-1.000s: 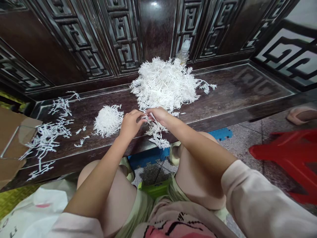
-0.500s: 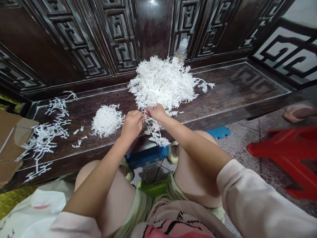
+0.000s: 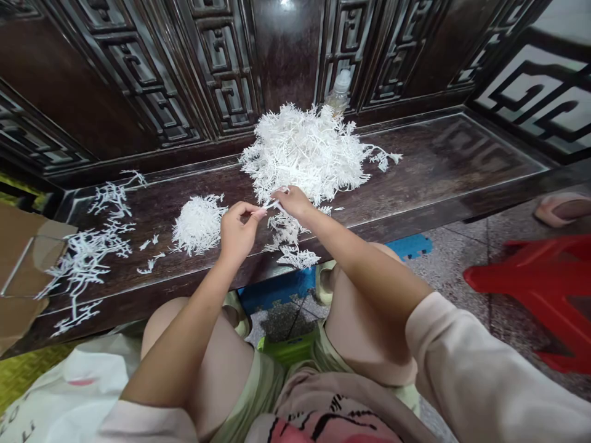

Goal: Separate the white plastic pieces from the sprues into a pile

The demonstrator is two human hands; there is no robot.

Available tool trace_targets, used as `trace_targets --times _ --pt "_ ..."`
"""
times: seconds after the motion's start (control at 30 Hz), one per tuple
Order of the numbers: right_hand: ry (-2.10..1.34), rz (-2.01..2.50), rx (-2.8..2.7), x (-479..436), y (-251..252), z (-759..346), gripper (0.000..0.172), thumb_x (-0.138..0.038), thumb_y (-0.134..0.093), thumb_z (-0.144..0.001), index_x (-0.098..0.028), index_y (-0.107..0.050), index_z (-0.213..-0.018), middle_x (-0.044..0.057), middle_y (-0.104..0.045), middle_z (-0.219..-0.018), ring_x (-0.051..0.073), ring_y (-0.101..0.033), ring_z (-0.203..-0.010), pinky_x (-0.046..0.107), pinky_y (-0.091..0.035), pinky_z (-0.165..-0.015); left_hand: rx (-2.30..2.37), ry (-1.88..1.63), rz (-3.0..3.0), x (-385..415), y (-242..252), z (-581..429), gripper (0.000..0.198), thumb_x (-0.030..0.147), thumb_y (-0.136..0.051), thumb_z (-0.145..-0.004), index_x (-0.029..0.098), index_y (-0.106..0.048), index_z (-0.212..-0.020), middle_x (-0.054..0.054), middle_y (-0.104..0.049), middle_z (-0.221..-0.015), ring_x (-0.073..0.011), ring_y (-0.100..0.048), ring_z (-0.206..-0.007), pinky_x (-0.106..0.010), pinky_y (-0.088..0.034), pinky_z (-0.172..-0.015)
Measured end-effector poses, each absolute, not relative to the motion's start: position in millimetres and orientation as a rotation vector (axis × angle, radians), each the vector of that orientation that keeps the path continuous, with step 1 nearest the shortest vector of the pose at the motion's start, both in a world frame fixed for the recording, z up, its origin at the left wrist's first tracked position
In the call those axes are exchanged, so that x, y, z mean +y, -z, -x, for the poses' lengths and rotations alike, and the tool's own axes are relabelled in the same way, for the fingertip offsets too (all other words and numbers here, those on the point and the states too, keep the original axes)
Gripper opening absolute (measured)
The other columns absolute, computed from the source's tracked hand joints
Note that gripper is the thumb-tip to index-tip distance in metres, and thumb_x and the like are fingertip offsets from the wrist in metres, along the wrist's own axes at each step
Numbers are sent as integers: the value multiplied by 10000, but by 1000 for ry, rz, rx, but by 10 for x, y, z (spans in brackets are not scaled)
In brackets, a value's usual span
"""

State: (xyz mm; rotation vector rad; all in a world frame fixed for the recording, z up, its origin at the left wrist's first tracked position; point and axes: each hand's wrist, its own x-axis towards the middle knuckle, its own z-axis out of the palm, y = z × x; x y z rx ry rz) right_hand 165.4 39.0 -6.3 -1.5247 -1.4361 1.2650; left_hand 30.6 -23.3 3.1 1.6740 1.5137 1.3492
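My left hand point(image 3: 237, 234) and right hand point(image 3: 293, 203) met just above the dark wooden bench point(image 3: 443, 166). Neither lay spread flat. My left thumb and first fingers pinched one end of a thin white sprig point(image 3: 272, 203), and my right fingertips point(image 3: 287, 193) closed on the other end, so the little stem ran between my two hands. It was too slight for me to see exactly how much of it each hand gripped.

A big loose heap of white branching sprigs point(image 3: 302, 151) sat on the bench directly beyond my hands, its edge almost touching my right hand. A straggling tuft of sprigs point(image 3: 289, 240) lay right under my right wrist, near the bench's front edge. Left of my left hand sat a smaller, tightly packed pile of fine white sprigs point(image 3: 198, 224), and further left, loose sprigs point(image 3: 87, 246) were strewn across the wood towards a flattened cardboard box point(image 3: 23, 258).

A plastic bottle point(image 3: 339, 92) stood behind the heap, against the carved panels point(image 3: 221, 67). On the floor to my right stood a red plastic stool point(image 3: 530, 289). My pale pink sleeve point(image 3: 466, 363) was pushed back along my right arm.
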Motion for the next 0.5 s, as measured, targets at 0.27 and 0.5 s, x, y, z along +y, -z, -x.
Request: trace_targets --times 0.27,0.5 --pt "-1944 1097 -1396 192 -69 -1583 193 -232 -625 -682 -163 -529 -835 24 -602 -762 90 -547 -660 203 -418 -588 1301 -1298 -1026 1 153 -134 246 353 -681 -572 140 -622 -679 1 -579 -618 -89 -475 -564 -228 -368 -591" --pt "-1877 1037 -1541 231 -21 -1609 142 -267 -624 -685 -151 -554 -730 -17 -534 -597 62 -471 -530 198 -404 -546 1143 -1095 -977 17 83 3 233 349 -691 -570 137 -603 -608 7 -531 -568 -74 -431 -538 -220 -349 -568"
